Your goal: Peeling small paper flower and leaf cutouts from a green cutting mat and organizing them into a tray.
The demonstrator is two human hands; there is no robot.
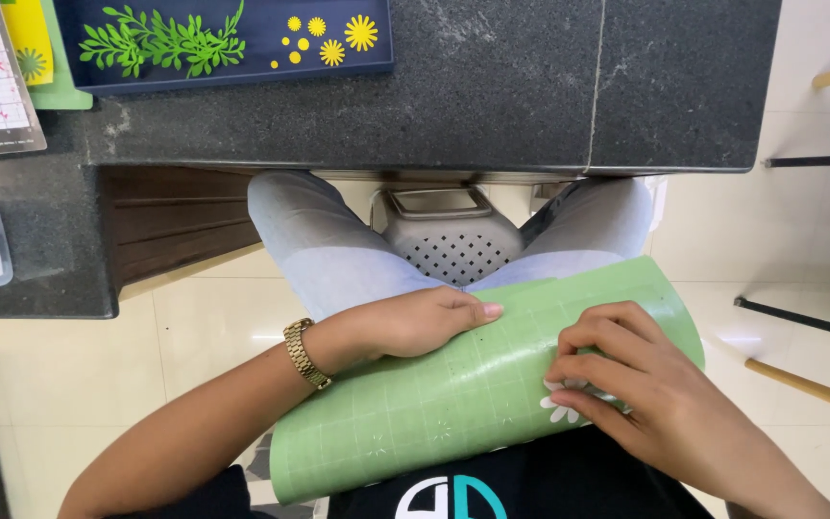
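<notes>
Bright, even daylight, sharp focus throughout, soft glare patches on the glossy floor tiles (213,327), faint shadows.

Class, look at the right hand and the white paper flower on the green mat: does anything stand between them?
Nothing visible does. The right hand has its fingertips directly on the white paper flower, which lies on the green mat.

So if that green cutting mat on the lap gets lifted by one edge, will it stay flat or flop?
The green mat would probably flop: it already curves over the lap under the left hand. It looks thin, so likely light. The white paper flower at the right hand seems delicate and tearable.
</notes>
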